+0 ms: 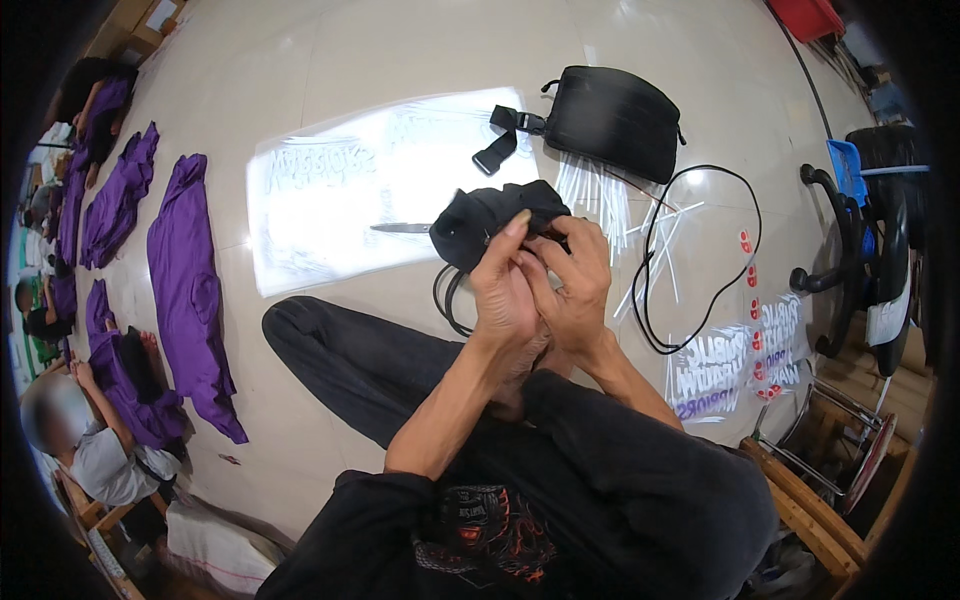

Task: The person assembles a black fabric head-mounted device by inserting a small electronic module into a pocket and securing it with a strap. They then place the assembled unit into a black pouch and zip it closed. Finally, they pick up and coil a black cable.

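Seated worker with folded legs, viewed from the head. Both hands meet near the centre, above the tiled floor [340,65]. The left hand [505,295] grasps a bunched black fabric piece [475,225], its thumb pressed against the near side. The right hand [580,275] grips the right-hand end of the same piece with bent fingers; what lies between the two palms is hidden. The fabric piece is held in front of the legs, overlapping in view the right part of a bright white sheet [285,245] with lettering. A narrow metal blade [402,228] shows just left of the fabric; its other end is concealed. Below the fabric hangs or lies a thin black cord [442,300]; which of the two cannot be told.

Beyond the hands, a black pouch [615,120] rests on the floor, with a buckled strap [503,140] extending to its left. Loose white strips [585,200] lie beside the pouch, near a looped black cable [755,205]. Farther right are lettered transparent sheets [710,375], a row of small red pieces [752,275] and a black swivel chair [845,270]. At left, purple garments [185,280] lie spread near a co-worker in a grey top [110,465].
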`<state>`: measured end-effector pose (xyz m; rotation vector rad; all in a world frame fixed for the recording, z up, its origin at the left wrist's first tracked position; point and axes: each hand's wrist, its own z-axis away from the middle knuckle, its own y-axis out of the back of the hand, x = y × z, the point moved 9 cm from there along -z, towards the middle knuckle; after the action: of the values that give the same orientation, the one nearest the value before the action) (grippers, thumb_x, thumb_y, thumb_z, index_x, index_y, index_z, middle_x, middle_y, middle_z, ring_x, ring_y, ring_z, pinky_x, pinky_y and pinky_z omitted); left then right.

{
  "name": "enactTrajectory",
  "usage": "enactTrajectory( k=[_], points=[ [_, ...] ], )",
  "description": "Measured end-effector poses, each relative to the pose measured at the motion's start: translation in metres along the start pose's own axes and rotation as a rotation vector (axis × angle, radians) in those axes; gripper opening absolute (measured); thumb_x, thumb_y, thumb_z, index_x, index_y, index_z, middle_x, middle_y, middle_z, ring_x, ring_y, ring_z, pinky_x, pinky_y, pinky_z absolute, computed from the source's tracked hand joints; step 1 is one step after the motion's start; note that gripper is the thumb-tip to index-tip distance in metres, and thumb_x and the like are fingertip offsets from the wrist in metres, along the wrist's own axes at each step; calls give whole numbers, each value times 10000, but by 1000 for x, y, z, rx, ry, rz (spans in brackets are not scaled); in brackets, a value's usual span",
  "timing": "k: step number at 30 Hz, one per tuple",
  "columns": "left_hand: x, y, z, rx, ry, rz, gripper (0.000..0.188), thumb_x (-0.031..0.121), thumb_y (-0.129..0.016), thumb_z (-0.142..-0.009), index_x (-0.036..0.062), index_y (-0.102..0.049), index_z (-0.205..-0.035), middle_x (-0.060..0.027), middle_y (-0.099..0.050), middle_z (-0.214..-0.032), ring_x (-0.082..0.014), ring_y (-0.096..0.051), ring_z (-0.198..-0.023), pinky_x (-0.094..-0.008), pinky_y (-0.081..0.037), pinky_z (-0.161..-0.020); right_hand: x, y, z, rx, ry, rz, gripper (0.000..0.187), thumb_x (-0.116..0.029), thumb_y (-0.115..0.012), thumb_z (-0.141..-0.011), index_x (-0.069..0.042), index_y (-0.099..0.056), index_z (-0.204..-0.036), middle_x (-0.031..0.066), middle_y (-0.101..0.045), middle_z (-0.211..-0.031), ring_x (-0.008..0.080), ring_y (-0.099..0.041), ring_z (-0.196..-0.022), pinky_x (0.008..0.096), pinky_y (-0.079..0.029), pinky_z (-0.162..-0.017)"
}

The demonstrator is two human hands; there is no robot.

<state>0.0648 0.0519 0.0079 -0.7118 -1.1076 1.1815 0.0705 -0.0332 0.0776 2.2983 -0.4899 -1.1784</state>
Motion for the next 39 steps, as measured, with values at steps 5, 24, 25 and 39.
enactTrajectory(
  k=[5,24,25,39],
  points=[
    [8,-2,1,-44,-79,-318,266,205,-620,-1021,60,-631,-1243,-37,-669,-1160,-150,-612,-1090,-330,-455,-1011,38,-15,25,-99,-395,-203,172,-99,-712,-925,35,-718,-1034,152,-683,-976,334,-612,-940,412,-464,-834],
    [17,-8,10,-119,-146,-432,258,160,-656,-1034,33,-641,-1258,-10,-659,-1182,-112,-575,-1134,-290,-402,-1032,77,-41,41,74,-713,-1350,251,-63,-633,-1006,37,-707,-1225,77,-720,-1217,164,-646,-1131,334,-466,-1044],
    [18,-7,8,-112,-182,-454,269,164,-666,-1037,24,-634,-1265,8,-659,-1151,-86,-590,-1068,-259,-435,-968,82,-39,42,26,-692,-1234,239,-67,-643,-1004,38,-719,-1205,74,-724,-1199,158,-644,-1119,326,-469,-1033],
    [25,-11,0,-150,-184,-497,439,49,-741,-921,63,-557,-1319,-25,-652,-1114,-131,-655,-1003,-299,-510,-916,99,-26,38,39,-677,-1025,182,-108,-676,-1012,29,-754,-1102,13,-725,-1035,88,-631,-931,252,-491,-843]
  ],
)
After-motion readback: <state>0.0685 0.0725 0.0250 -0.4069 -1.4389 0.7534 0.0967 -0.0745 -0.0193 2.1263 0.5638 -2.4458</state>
